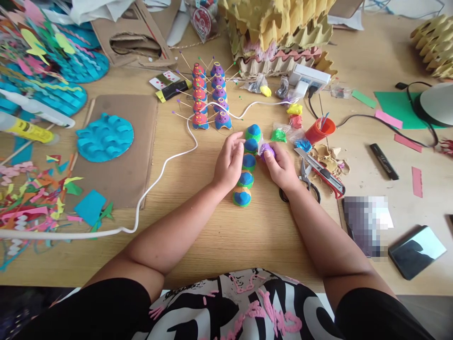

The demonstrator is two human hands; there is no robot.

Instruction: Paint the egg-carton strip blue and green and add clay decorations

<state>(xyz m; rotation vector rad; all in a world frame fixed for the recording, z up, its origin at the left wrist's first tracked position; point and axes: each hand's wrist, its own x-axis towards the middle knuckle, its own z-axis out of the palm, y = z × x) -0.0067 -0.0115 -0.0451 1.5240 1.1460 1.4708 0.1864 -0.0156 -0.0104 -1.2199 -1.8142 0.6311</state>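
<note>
My right hand [283, 167] is closed on a lump of purple clay [267, 152], and clear plastic wrap shows beside the lump. My left hand [229, 160] is half curled, with its thumb apart from the fingers and nothing visible in it. Between the two hands runs a row of cups [248, 163] painted or coated blue on top and green round the lower edges. It looks like an egg-carton strip. Farther back stand two finished-looking strips with faces and pin-tipped sticks, one red [200, 94] and one purple [219, 97].
Scissors [305, 182], a box cutter [323, 174] and an orange cup [320, 131] sit at the right, near bagged green clay [279, 135]. A white cable [166, 163] crosses the left. Cardboard [116, 182] bears a blue wavy piece [105, 138]. Egg trays [276, 28] are stacked behind.
</note>
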